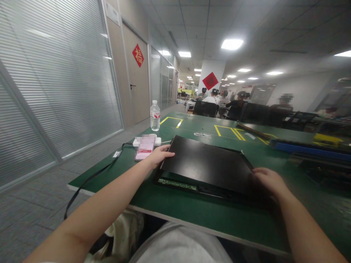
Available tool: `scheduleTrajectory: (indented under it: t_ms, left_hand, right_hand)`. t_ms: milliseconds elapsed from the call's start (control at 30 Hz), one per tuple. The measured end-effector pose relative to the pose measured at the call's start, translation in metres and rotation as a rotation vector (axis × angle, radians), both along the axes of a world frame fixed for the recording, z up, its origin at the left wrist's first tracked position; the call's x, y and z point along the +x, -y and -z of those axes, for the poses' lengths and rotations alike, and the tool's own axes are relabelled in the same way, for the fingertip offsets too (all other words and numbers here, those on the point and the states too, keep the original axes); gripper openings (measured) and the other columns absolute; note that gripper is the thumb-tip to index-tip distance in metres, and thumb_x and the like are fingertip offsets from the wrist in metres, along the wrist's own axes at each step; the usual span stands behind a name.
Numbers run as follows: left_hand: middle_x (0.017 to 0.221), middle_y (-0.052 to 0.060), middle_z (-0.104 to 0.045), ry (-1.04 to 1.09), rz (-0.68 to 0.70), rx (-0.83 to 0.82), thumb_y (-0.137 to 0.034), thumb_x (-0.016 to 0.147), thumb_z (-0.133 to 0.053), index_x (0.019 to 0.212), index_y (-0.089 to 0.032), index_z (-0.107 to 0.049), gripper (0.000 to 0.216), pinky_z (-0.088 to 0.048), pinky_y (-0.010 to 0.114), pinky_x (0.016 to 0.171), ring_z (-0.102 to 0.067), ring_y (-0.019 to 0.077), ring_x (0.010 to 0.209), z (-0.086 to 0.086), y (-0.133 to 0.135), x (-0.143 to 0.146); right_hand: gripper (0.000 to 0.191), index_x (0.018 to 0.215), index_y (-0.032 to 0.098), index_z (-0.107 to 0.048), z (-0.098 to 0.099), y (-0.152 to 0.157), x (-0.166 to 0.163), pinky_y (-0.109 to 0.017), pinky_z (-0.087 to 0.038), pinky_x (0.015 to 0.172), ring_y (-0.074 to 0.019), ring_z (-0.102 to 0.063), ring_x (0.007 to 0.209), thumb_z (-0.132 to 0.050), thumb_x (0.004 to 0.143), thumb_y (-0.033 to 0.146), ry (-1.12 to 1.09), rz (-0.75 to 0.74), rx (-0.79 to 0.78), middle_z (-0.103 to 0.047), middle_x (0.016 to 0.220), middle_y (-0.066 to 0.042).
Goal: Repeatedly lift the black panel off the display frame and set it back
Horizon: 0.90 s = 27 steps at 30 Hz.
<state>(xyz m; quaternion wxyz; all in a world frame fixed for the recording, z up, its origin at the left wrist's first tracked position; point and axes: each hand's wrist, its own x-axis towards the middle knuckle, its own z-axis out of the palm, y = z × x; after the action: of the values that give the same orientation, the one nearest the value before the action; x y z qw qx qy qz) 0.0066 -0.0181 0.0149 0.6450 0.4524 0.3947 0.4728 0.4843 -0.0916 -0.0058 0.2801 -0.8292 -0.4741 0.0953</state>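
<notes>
In the black frame (212, 192) sits green circuitry (177, 185).

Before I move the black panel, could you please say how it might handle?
The black panel looks fairly stiff, unbent between left hand and right hand; its thin edge suggests fragility, its smooth sheen possible slipperiness.

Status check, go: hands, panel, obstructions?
Left hand gripping black panel by left edge; right hand at right edge, fingers partly hidden. Green circuit strip exposed along near side. Phone close beside left hand.
</notes>
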Motion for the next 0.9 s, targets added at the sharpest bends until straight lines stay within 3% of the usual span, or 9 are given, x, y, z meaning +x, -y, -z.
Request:
scheduleTrajectory:
  t_ms: [333, 567, 800, 900]
  left_hand:
    - [0.102, 0.008, -0.079, -0.006, 0.001, 0.036, -0.012, 0.053, -0.089, 0.11, -0.018, -0.074, 0.059, -0.059, 0.036, 0.08, -0.075, 0.0241, 0.084, -0.002, 0.002, 0.0]
    - [0.113, 0.011, -0.076, 0.028, 0.027, 0.13, -0.017, 0.056, -0.088, 0.113, -0.016, -0.074, 0.059, -0.054, 0.042, 0.094, -0.072, 0.03, 0.103, -0.009, 0.007, 0.002]
    - [0.126, 0.013, -0.072, 0.116, 0.054, 0.223, -0.02, 0.059, -0.088, 0.123, -0.015, -0.07, 0.066, -0.048, 0.043, 0.105, -0.064, 0.0329, 0.121, -0.016, 0.013, 0.008]
    - [0.131, 0.014, -0.07, 0.132, 0.052, 0.281, -0.022, 0.061, -0.088, 0.127, -0.015, -0.068, 0.07, -0.044, 0.043, 0.109, -0.06, 0.0333, 0.127, -0.017, 0.015, 0.009]
  right_hand:
    - [0.026, 0.088, 0.022, -0.079, -0.002, 0.001, -0.004, -0.031, -0.048, 0.067, -0.0234, -0.069, 0.08, -0.061, 0.071, 0.027, -0.006, 0.007, 0.002, -0.077, 0.088, -0.007]
    - [0.025, 0.089, 0.022, -0.077, -0.001, 0.0, -0.001, -0.032, -0.049, 0.067, -0.0244, -0.069, 0.079, -0.062, 0.071, 0.028, -0.032, 0.002, 0.003, -0.076, 0.087, -0.007]
    - [0.047, 0.117, 0.018, -0.07, 0.012, -0.008, 0.011, -0.036, -0.052, 0.073, -0.0258, -0.07, 0.077, -0.063, 0.074, 0.037, -0.111, 0.027, 0.066, -0.075, 0.087, -0.009]
    - [0.047, 0.117, 0.018, -0.07, 0.01, -0.009, 0.011, -0.04, -0.053, 0.08, -0.0287, -0.071, 0.084, -0.061, 0.078, 0.043, -0.107, 0.049, 0.085, -0.075, 0.088, -0.011]
